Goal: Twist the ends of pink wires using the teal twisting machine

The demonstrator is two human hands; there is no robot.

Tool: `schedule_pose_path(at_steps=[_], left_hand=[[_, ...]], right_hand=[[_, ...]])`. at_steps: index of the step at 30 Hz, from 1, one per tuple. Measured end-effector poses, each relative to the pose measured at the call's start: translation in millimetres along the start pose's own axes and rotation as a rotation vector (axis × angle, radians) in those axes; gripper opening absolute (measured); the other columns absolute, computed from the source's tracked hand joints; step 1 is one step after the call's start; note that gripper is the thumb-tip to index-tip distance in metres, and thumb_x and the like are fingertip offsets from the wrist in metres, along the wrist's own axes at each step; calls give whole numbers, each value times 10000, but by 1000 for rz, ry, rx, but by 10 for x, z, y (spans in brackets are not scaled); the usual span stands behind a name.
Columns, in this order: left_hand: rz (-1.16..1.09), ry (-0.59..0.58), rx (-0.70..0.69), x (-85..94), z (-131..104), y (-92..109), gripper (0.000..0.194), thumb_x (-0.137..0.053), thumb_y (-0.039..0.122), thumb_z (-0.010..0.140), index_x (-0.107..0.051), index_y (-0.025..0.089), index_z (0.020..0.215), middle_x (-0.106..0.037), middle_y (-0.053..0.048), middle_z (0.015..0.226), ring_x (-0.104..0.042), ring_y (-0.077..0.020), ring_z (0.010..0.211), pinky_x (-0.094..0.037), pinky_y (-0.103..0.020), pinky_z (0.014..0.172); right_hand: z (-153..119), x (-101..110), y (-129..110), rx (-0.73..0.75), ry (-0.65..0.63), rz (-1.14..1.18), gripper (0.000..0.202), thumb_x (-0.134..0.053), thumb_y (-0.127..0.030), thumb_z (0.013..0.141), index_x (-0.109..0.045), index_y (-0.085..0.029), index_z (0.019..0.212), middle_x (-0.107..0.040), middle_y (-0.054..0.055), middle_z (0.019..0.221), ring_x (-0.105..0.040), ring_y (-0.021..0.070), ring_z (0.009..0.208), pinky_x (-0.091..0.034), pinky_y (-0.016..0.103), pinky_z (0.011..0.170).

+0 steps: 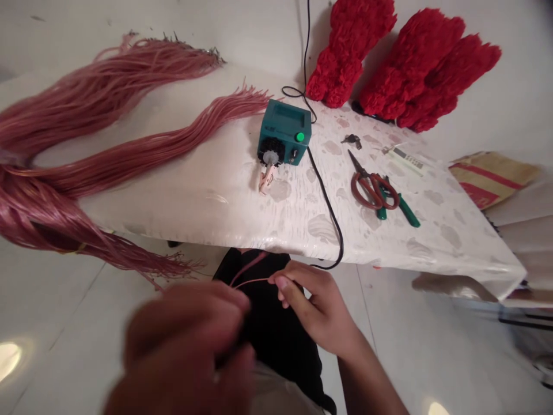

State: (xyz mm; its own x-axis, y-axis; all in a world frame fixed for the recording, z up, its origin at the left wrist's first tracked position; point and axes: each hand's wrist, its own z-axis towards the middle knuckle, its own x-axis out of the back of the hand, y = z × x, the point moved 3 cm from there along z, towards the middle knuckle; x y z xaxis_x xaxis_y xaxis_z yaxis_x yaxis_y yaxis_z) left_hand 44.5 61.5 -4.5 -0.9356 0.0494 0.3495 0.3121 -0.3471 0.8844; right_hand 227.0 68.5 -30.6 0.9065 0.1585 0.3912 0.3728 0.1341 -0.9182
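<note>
Between finger and thumb, my right hand (313, 300) pinches the end of a thin pink cord (254, 281) just below the table's front edge. The cord runs leftward to the fingers of my left hand (185, 340), where it passes out of sight. That left hand is close to the camera, blurred, and its fingers are curled closed. A wider pink strand (250, 265) hangs over the dark trousers and meets the cord near the left fingers. On the table stands a small teal motor box (285, 129) with a green button and a pale clip on its shaft.
Bundles of pink cords (142, 158) cover the table's left side and droop over its edge. To the right lie scissors (374, 190), green-handled pliers (408, 210) and a white cutter-like tool (406, 160). A black cable (328, 207) crosses the table. Red flower bunches (415, 69) stand behind.
</note>
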Motion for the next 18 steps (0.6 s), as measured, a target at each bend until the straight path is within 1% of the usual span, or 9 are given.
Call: schedule_pose_path(at_steps=[1,2,3,6,8,11,14,16,18], left_hand=[[-89,-35,-139,-79,-43,67,416,-587,76,828,-564,397,1092,-661,20,883,-650,-213,801,-596,-367,682],[-120,-113,-227,-182,-69,102,436,-570,64,837,-551,373,1144,-659,7,885,-648,-208,795,-602,-372,698],[-103,-174,-268,-284,-76,104,454,-571,40,832,-542,326,1183,-668,-18,955,-655,-210,876,-600,-380,787],[14,-116,-266,-445,-7,-13,429,-551,26,865,-535,233,1241,-624,-82,1143,-572,-242,1177,-506,-416,1013],[40,-106,-197,-460,46,-124,396,-547,64,909,-529,220,1272,-591,-86,1214,-551,-224,1209,-483,-385,1036],[14,-185,-70,-417,83,-245,277,-538,115,961,-566,233,1210,-624,-35,1110,-630,-134,967,-530,-252,845],[48,-181,-46,-331,97,-275,173,-520,113,981,-616,238,1052,-649,15,900,-626,-96,748,-479,-201,623],[88,-167,-52,-281,112,-271,162,-519,114,979,-626,235,987,-654,21,848,-622,-95,704,-448,-203,567],[99,-165,-72,-249,131,-255,148,-528,119,969,-627,229,968,-652,20,834,-620,-98,699,-452,-205,571]], right_hand=[[15,-28,8,6,-5,26,239,-489,-287,1023,-655,-201,874,-586,-3,739,-560,128,677,-439,262,641],[26,-46,10,22,-12,54,224,-498,-282,1014,-658,-202,879,-580,-4,747,-558,128,685,-437,260,639],[30,-53,9,40,-22,74,223,-501,-276,1008,-653,-201,864,-572,-5,753,-553,128,691,-435,261,639],[13,-21,-9,81,-42,72,236,-500,-255,1005,-631,-200,817,-567,-6,764,-541,127,709,-439,263,654],[-9,19,-21,75,-23,55,220,-506,-240,1011,-648,-203,847,-601,-4,772,-559,125,716,-457,265,675],[-27,71,-45,80,78,28,206,-571,-227,986,-665,-203,804,-612,-11,716,-563,117,651,-452,257,621],[-30,112,-65,127,213,-20,171,-645,-197,940,-663,-196,770,-596,-24,671,-537,106,598,-422,249,568],[-27,114,-68,160,198,-15,124,-637,-167,940,-681,-190,827,-594,-24,678,-538,102,610,-430,247,580],[-24,99,-65,184,122,26,118,-595,-143,961,-698,-183,919,-598,-18,703,-555,101,646,-451,244,613]])
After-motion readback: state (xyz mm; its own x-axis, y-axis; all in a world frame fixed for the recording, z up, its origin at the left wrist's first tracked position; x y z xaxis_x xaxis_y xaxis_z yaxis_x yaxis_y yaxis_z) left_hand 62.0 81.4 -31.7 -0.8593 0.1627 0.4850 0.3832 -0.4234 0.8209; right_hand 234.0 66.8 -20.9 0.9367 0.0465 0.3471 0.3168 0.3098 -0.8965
